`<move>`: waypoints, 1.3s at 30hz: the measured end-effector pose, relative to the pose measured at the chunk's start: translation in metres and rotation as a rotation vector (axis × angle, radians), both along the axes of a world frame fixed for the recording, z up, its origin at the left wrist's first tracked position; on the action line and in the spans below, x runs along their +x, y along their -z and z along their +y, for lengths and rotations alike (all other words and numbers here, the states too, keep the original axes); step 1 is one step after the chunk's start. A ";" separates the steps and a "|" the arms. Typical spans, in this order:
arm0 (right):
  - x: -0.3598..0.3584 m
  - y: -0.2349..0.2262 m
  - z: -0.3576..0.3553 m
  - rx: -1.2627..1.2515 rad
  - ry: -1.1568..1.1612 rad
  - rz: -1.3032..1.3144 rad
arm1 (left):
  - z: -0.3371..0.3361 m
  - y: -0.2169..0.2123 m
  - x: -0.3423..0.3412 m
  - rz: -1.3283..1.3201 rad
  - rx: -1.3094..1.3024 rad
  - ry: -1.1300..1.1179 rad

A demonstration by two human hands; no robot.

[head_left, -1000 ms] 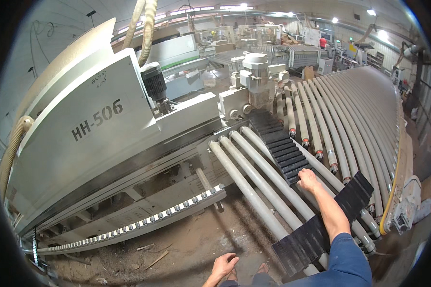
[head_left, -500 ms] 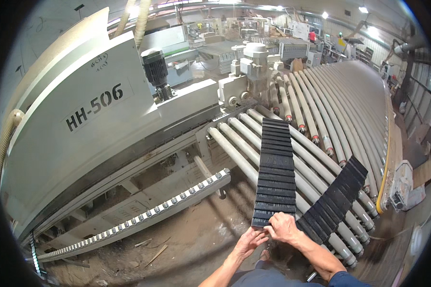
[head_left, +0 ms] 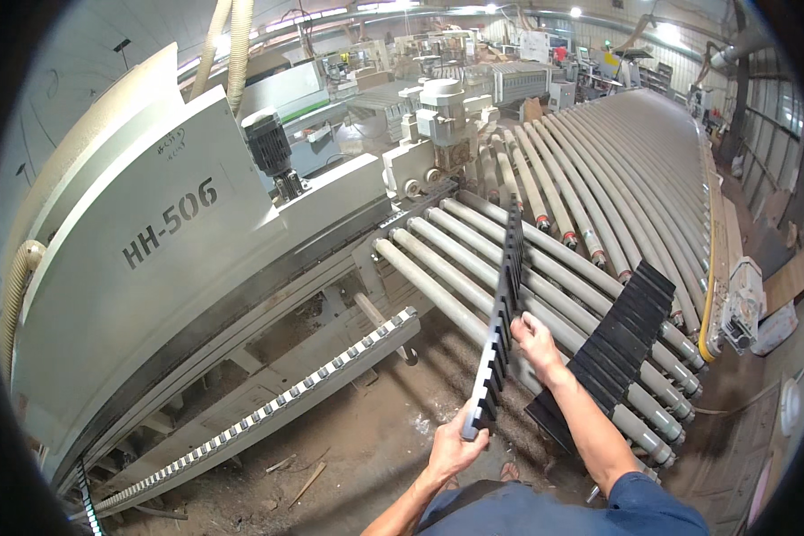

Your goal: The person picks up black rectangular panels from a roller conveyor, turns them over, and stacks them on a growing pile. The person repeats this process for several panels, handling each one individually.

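A long black notched panel (head_left: 502, 304) stands tilted on its edge over the rollers, showing a pale narrow side with dark slots. My left hand (head_left: 456, 445) is closed around its near end. Farther up, my right hand (head_left: 534, 344) has its fingers curled against the panel's right side; the fingertips are partly hidden. A second black grooved panel (head_left: 621, 344) lies flat across the rollers to the right, beneath my right forearm.
Grey conveyor rollers (head_left: 438, 279) run under both panels, and a larger roller bed (head_left: 616, 170) curves behind. At left stands a big grey machine (head_left: 143, 295) with a toothed rail (head_left: 268, 406) jutting low in front. Wood scraps (head_left: 309, 482) litter the floor.
The held panel has turned from face-up onto its edge. My right hand has moved from the near end up along its right side; my left hand keeps the near end.
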State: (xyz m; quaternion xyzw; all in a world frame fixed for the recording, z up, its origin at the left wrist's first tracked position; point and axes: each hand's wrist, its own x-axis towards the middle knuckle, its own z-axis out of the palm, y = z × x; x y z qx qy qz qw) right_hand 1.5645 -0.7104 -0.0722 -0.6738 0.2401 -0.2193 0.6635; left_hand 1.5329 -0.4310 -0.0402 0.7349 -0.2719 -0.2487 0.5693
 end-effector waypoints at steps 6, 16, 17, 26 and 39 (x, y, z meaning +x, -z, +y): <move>-0.010 -0.025 -0.008 0.421 -0.055 -0.211 | -0.009 0.015 -0.027 -0.691 0.034 0.015; -0.086 0.029 -0.047 0.584 0.267 -0.409 | -0.013 0.050 -0.013 0.097 0.227 0.097; -0.099 0.021 -0.044 0.613 0.274 -0.451 | -0.016 0.059 -0.008 0.135 0.172 0.098; -0.189 0.040 -0.099 0.668 0.523 -0.657 | -0.111 0.052 -0.006 -0.050 0.181 0.145; -0.216 0.094 -0.136 -0.108 0.891 -0.028 | -0.165 0.051 -0.009 -0.649 0.406 0.291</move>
